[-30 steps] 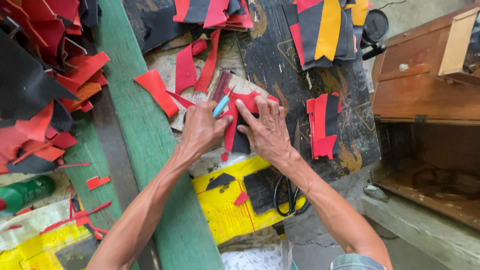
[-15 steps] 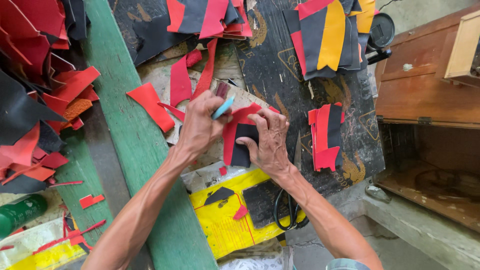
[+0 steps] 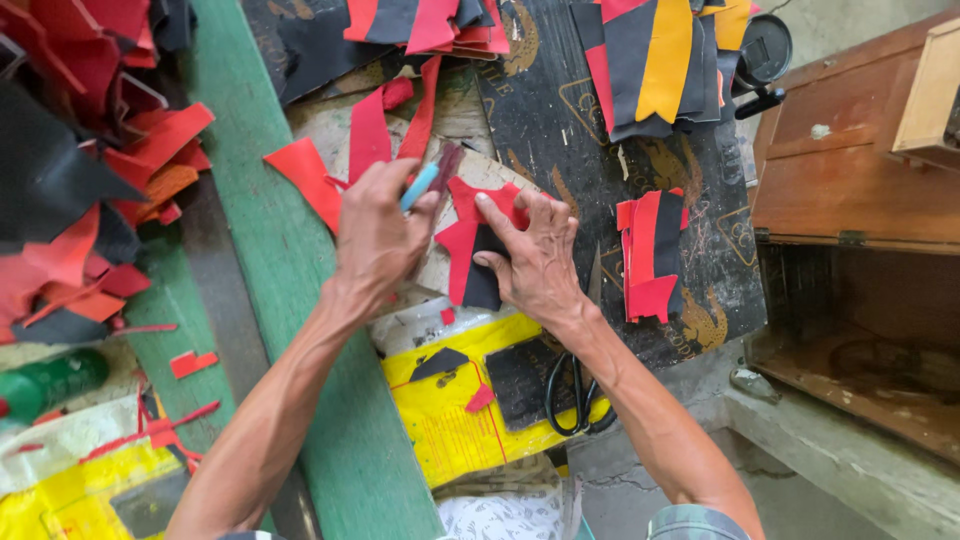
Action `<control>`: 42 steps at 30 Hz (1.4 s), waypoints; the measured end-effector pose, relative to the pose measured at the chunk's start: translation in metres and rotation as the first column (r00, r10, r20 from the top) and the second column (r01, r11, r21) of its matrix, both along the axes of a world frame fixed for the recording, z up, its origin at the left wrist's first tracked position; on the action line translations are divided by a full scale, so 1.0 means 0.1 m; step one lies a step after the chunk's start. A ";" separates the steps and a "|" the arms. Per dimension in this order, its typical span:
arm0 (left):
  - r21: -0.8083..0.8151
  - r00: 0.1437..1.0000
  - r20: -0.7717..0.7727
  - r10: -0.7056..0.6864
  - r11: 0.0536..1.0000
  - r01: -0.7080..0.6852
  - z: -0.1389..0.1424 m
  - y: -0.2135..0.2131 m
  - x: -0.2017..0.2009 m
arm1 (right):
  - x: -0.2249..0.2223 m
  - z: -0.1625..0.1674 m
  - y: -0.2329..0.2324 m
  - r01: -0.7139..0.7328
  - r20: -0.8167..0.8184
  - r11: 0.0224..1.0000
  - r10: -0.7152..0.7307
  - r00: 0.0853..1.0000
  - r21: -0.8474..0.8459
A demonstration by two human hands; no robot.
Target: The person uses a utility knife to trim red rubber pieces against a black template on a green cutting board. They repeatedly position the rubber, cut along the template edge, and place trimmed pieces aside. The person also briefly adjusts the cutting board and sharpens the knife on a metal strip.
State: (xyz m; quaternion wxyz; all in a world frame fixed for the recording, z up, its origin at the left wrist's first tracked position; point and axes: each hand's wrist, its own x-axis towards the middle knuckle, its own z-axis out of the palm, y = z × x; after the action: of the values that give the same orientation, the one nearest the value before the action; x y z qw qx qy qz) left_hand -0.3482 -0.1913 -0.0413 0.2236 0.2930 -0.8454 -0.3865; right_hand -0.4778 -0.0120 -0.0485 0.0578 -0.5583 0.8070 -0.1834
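Brush over the red-and-black piece, centre of frame

The left hand [image 3: 375, 235] has its grip closed around a blue-handled brush [image 3: 432, 178], whose long axis runs from the fist up and to the right, bristle end just above the upper left edge of the red-and-black piece [image 3: 475, 250]. That piece lies on the tabletop [image 3: 560, 140] immediately right of the left hand, its length running roughly top to bottom in the frame. The right hand [image 3: 535, 260] lies flat on it, fingers spread and pressing, grip open and holding nothing. Both hands are close; the right touches it, the left sits just beside. Black-handled scissors [image 3: 572, 395] lie below the right wrist.
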 end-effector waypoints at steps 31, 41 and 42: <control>0.431 0.646 0.568 0.510 0.484 -0.761 0.36 2.48 3.95 | 0.47 0.96 -0.31 -0.139 0.793 0.966 0.258 0.551 -0.218; 0.660 0.709 0.318 0.629 0.390 -0.642 0.22 2.57 3.83 | 1.78 0.31 -0.33 -0.164 0.317 0.969 0.216 0.923 -0.183; 0.690 0.714 0.294 0.636 0.376 -0.619 0.23 2.55 3.85 | 1.77 0.27 -0.23 -0.167 0.259 0.965 0.217 0.941 -0.203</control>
State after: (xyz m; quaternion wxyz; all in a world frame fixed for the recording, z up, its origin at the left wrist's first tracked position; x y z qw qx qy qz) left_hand 0.0365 0.0640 -0.0188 0.2197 0.6508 -0.4290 -0.5867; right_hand -0.3003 -0.0355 -0.0211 0.1387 -0.6059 0.7127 -0.3250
